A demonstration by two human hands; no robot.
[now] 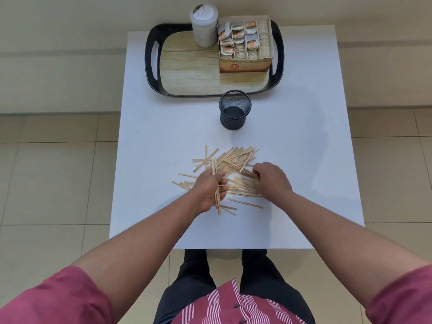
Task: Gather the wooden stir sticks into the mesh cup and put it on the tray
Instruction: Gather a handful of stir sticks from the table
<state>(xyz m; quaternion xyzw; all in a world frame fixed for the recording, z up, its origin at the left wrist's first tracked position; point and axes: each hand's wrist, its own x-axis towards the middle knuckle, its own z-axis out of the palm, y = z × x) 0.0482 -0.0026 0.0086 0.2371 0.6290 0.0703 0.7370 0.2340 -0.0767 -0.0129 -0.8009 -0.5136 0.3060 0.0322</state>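
Two bare forearms are reaching forward over a white counter (292, 136). The left hand (208, 190) is curling its grip around a small upright bundle of wooden stir sticks (217, 183). The right hand (271, 180) is lying knuckles-up, its fingertips bent down onto sticks at the right edge of the pile; whether that grip is pinching any is unclear.

The scattered stir sticks (233, 157) are lying thin, flat and pale, crisscrossing in a loose heap between and beyond the hands. Beyond them the black mesh cup (235, 111), a round wire cylinder, is standing upright on the counter, just in front of the tray (187, 66), a black-rimmed tray with side handles and a wood-grain floor. On the tray are sitting a pale cylindrical container (203, 26) and a cardboard box of sachets (245, 43), side by side.

Beige floor tiles (58, 171) are surrounding the counter.
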